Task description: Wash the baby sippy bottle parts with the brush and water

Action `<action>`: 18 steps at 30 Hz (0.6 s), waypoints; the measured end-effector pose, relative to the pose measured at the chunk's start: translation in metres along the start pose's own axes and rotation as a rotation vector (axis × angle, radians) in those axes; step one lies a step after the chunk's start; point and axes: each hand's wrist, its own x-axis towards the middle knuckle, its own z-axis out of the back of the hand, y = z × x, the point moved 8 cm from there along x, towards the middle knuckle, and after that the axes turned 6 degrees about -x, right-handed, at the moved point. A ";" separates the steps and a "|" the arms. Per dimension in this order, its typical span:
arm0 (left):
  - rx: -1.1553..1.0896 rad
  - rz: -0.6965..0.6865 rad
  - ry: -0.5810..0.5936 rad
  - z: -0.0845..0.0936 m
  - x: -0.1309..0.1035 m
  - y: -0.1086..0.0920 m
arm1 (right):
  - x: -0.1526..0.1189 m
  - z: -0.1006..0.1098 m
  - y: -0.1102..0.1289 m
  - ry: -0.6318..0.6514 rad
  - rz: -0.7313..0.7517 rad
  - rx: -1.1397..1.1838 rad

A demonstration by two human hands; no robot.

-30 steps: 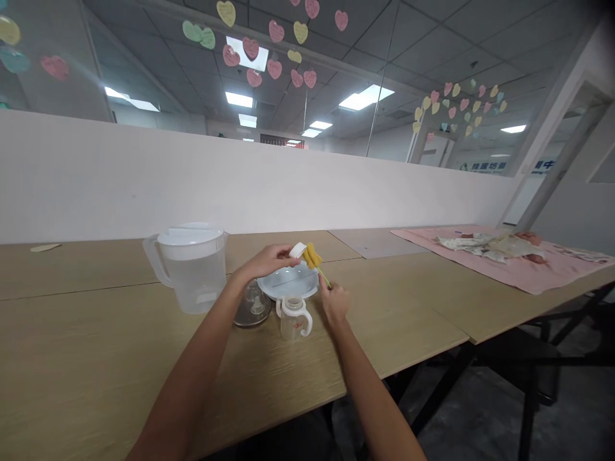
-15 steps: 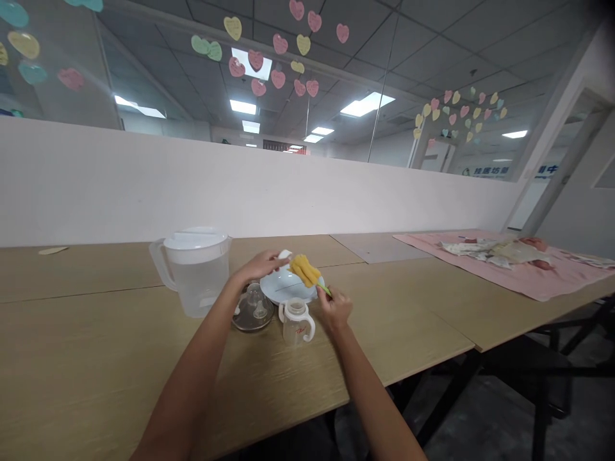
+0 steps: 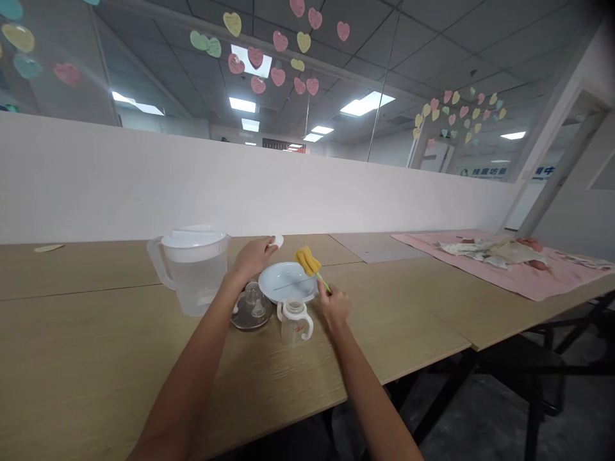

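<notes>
The white piece (image 3: 278, 241) moved away from the yellow brush (image 3: 308, 261); left fingers (image 3: 266, 245) pinch it, right fingers (image 3: 322, 289) pinch the brush.

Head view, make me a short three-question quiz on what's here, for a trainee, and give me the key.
1. Which hand holds the yellow brush?
2. True or false: the left hand is empty.
3. Fill in the missing word: the bottle has two white ____.

Key:
1. The right hand.
2. False; the left hand holds a small white part.
3. Handles.
</notes>
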 end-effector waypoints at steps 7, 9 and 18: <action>-0.194 -0.044 0.629 -0.007 -0.035 -0.030 | 0.001 -0.001 0.002 -0.017 0.038 0.020; -0.422 -0.144 0.700 0.008 -0.047 -0.058 | 0.001 -0.003 0.002 0.004 0.043 0.012; 0.262 0.278 0.526 0.008 -0.036 0.025 | 0.001 -0.006 -0.001 0.045 0.011 0.039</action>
